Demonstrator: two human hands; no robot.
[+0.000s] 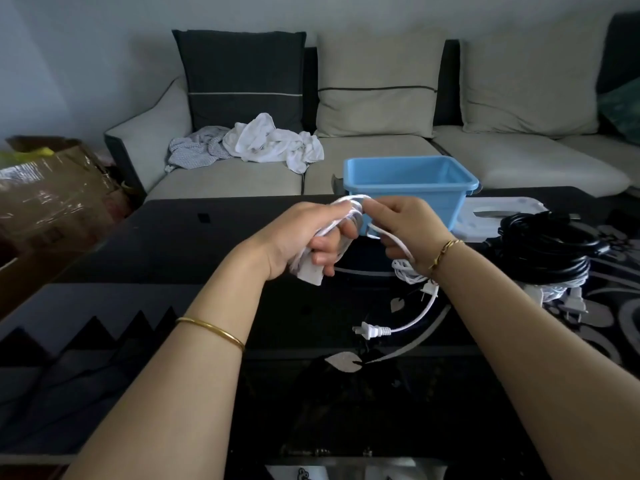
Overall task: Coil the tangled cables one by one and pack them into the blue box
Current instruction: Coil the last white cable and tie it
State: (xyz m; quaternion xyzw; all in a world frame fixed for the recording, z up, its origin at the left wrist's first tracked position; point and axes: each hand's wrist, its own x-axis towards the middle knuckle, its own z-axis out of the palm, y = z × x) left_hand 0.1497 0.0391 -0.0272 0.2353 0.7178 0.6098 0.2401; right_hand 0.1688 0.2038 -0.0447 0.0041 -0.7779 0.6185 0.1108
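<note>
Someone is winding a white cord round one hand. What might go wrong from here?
1. The white cable trails from the right hand past a white tangle; pulling may snag there or drag the tangle along.
2. The loops hang only over the left hand and its fingers, so they might slip off and uncoil.
3. The plug, apparently its end, lies on the table and may catch when drawn in.

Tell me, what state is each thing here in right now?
White cable: partly looped around the left hand, plug end lying loose on the table.
Blue box: upright, open, no cable seen inside.
Black cables: heaped on the table, not packed.
Left hand: grips the loops.
Right hand: pinches the cable.
</note>
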